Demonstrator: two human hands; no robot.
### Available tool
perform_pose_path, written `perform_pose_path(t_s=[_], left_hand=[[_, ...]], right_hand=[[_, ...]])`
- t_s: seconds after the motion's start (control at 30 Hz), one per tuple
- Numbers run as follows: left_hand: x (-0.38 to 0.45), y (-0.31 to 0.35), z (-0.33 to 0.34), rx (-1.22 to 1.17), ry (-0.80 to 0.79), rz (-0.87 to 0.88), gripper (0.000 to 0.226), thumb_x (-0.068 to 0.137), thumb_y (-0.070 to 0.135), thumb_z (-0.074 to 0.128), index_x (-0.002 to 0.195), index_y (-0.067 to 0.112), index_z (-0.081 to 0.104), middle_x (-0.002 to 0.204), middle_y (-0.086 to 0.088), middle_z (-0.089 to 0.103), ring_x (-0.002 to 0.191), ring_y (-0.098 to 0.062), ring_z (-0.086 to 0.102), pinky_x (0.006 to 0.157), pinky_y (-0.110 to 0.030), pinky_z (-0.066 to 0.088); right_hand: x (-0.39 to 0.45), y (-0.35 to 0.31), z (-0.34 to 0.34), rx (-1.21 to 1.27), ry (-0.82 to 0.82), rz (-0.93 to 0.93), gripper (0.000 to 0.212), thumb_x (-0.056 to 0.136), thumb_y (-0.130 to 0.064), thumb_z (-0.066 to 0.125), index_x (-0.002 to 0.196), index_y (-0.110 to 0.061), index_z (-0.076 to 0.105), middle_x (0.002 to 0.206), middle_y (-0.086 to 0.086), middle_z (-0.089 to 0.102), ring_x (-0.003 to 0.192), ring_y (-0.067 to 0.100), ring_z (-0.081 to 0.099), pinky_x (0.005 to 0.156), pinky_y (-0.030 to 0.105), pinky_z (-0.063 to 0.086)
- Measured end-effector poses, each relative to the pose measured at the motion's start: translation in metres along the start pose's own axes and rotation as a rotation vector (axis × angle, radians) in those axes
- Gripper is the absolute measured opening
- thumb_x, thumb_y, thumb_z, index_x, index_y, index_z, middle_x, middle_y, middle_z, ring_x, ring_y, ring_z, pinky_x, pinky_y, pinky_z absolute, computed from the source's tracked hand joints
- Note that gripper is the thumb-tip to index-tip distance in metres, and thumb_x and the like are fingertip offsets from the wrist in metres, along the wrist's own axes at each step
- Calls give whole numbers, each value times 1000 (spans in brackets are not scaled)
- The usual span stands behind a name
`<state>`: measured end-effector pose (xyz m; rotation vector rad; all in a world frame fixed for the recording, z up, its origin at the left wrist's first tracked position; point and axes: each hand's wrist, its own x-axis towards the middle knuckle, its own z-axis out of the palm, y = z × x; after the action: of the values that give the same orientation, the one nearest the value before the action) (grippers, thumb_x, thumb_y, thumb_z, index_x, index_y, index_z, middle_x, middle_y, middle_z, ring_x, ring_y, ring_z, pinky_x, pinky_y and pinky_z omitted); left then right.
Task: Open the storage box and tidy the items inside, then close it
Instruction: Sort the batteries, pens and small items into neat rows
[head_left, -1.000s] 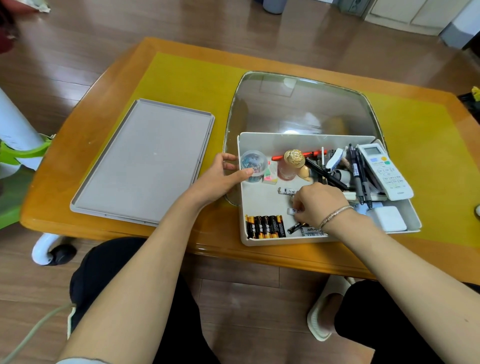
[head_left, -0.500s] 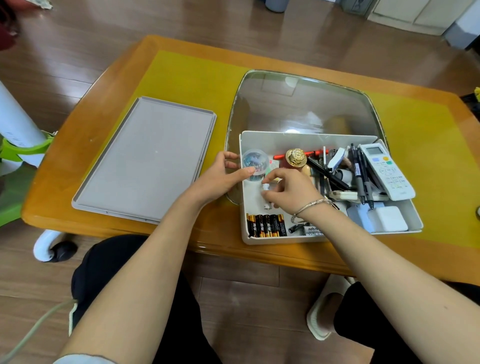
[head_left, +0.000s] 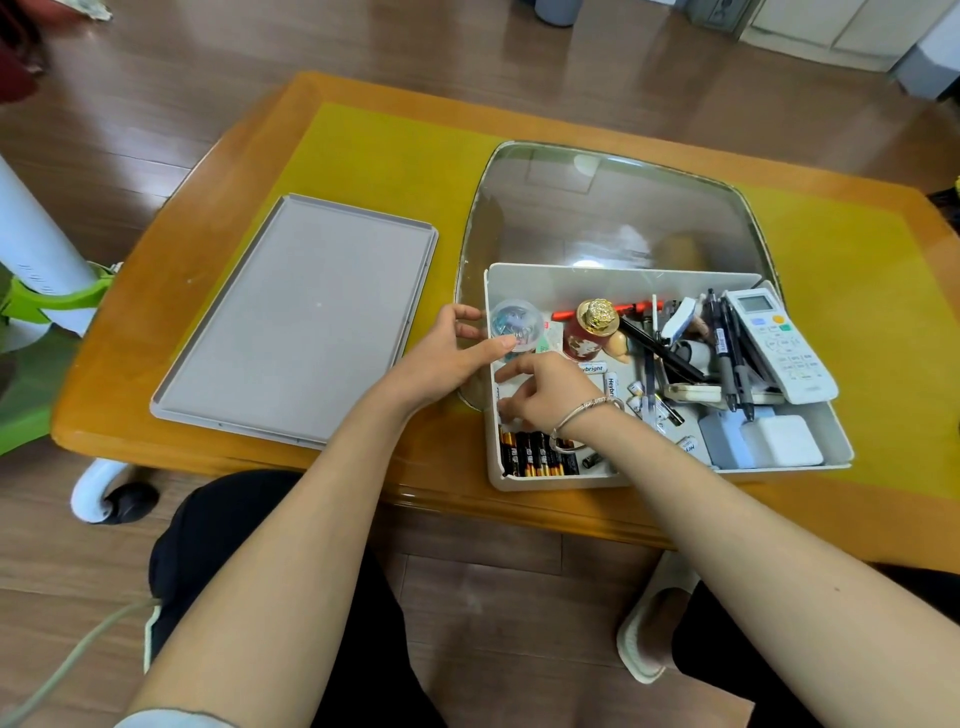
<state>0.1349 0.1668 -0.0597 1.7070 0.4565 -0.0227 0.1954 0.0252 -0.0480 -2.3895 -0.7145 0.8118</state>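
Far left: I see a white post (head_left: 31, 234) with a green base beside the worktop (head_left: 171, 208); a white caster sits on the floor under the near-left corner
Lid: grey, flat on the worktop (head_left: 301, 322), left of the box and apart from it
Left hand: my left hand (head_left: 441, 364) rests at the box's left wall; fingers spread, thumb stretched over the rim and touching the clear round tub (head_left: 517, 325) of clips; nothing gripped
Storage box: white, lidless (head_left: 623, 280), on the near-right part of the worktop, lying partly over a glass panel (head_left: 613, 208)
Right hand: my right hand (head_left: 550, 395) is inside the box at its near-left end; fingers curled down onto the box floor; I cannot tell whether they pinch anything; a silver bracelet (head_left: 582, 415) circles the wrist
Batteries: a row of black-and-gold ones (head_left: 535, 457) against the near wall, just below the right hand; white ones lie loose by the wrist
Middle: a red bottle with gold cap (head_left: 592, 327), upright; dark pens (head_left: 727, 353) in a jumble to its right
Right end: a white remote (head_left: 779, 343) leans across the far-right corner; a white block (head_left: 779, 441) fills the near-right corner
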Motion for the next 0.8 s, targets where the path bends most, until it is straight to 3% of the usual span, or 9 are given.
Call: perform_pose_path(t_s=[0.2, 0.33, 0.4, 0.47, 0.53, 0.67, 0.8], left_hand=[[-4, 1, 1, 0, 1, -4, 54, 86, 45, 62, 128, 21, 36, 103, 10, 52, 90, -6, 58, 56, -12, 47], [-12, 2, 2, -40, 5, -25, 53, 88, 46, 59, 130, 21, 38, 110, 12, 54, 96, -2, 58, 60, -11, 49], [-19, 4, 5, -77, 23, -42, 50, 91, 44, 56, 131, 20, 39, 117, 10, 55, 96, 3, 59, 63, -12, 50], [-26, 7, 12, -107, 55, -40, 43, 96, 40, 50, 131, 18, 40, 115, 11, 55, 82, 13, 60, 56, -7, 47], [-34, 13, 22, -79, 109, -37, 41, 100, 37, 43, 136, 18, 37, 115, 16, 53, 79, 16, 58, 54, -5, 43], [-50, 17, 53, -5, 276, -32, 41, 104, 30, 31, 144, 21, 30, 136, 2, 47, 110, -5, 46, 71, -13, 40], [-60, 12, 75, -61, 423, 13, 41, 104, 29, 31, 145, 22, 33, 143, -1, 44, 129, -13, 41, 104, -32, 40]], right_hand=[[-9, 1, -12, -51, -41, -40, 39, 83, -10, 67, 120, -14, 57, 73, 1, 67, 60, 6, 59, 78, 31, 53], [-19, 20, -35, -87, 119, -4, 25, 83, -10, 66, 108, -13, 65, 84, 5, 69, 62, 12, 57, 68, 24, 50], [-24, 35, -48, -120, 224, 36, 19, 83, -11, 64, 100, -17, 69, 94, 5, 70, 75, 16, 61, 80, 31, 52], [-26, 46, -55, -217, 252, 61, 19, 83, -13, 64, 101, -19, 69, 104, 2, 68, 95, 19, 62, 92, 34, 48], [-25, 50, -56, -320, 268, 47, 23, 84, -15, 63, 107, -19, 67, 112, 3, 67, 105, 22, 60, 94, 37, 48], [-20, 44, -51, -489, 262, -24, 31, 87, -20, 58, 118, -24, 60, 117, 7, 63, 104, 29, 60, 86, 39, 51], [-15, 42, -50, -622, 229, -63, 34, 89, -12, 54, 120, -23, 59, 121, 9, 57, 105, 32, 58, 85, 42, 50]])
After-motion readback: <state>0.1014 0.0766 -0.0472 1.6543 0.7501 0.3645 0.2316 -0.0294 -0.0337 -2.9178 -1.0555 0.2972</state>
